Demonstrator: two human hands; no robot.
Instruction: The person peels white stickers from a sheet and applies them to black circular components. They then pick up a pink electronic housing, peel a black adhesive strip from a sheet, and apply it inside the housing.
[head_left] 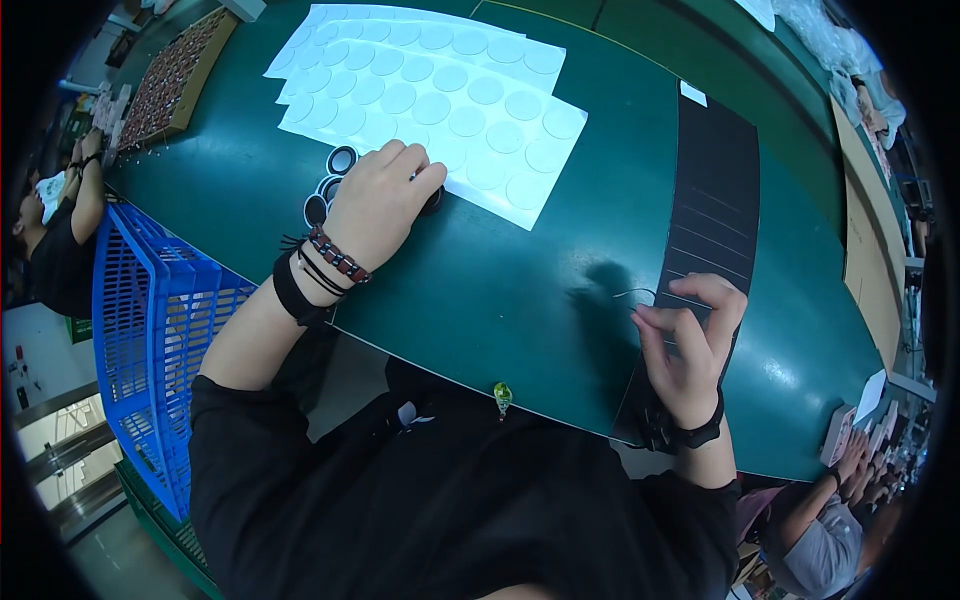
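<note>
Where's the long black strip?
In the head view, the black strip lies on the green table, toward the right, partly hidden by the right hand.

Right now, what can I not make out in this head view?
In the head view:
Left hand: its grip, hidden by its own fingers.
Round pieces: some partly covered by that hand.
Strand by the right hand: too thin to identify.
Tray: contents too small to tell.

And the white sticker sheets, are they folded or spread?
Spread: the white sticker sheets lie flat, partly overlapping, on the green table.
</note>
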